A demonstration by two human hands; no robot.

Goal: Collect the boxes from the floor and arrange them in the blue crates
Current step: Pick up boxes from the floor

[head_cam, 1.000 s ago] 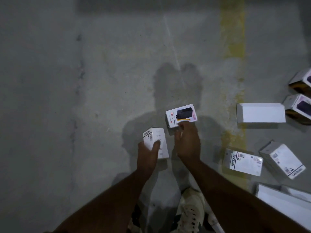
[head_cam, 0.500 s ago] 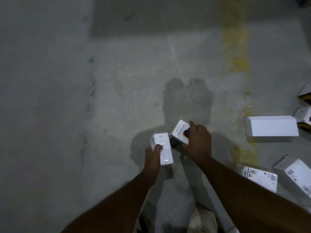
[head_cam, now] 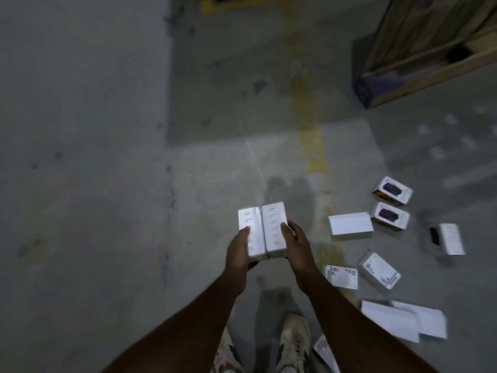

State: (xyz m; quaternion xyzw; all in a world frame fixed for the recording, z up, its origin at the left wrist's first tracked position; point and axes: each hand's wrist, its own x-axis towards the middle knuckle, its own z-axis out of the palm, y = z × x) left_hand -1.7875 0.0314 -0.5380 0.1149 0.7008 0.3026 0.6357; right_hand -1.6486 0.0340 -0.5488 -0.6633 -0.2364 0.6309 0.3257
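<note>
Two white boxes sit side by side in the person's hands, long faces touching, held out above the bare concrete just left of the yellow line (head_cam: 309, 146). The left hand (head_cam: 238, 254) wraps the left box (head_cam: 250, 232), thumb on top; the right hand (head_cam: 294, 243) grips the right box (head_cam: 274, 228) the same way, thumb lying on its face.

The job now, I'd say, is carrying the pair off to a blue crate, though no crate shows here that I can be sure of; a blue-edged wooden thing (head_cam: 419, 63) stands far right of the line, and I can't tell what it is. Pressing the two boxes together as one block looks the safe way to carry them, since each hand holds only the near end and the far ends hang free.

Right of the line the floor is littered: a plain box (head_cam: 349, 226), two boxes with dark windows (head_cam: 391, 204), labelled ones (head_cam: 341, 275) and flat white sheets (head_cam: 403, 321), one more box near the right shoe (head_cam: 294, 340). Left of the line the concrete lies open, so stepping that way would avoid treading on stock
</note>
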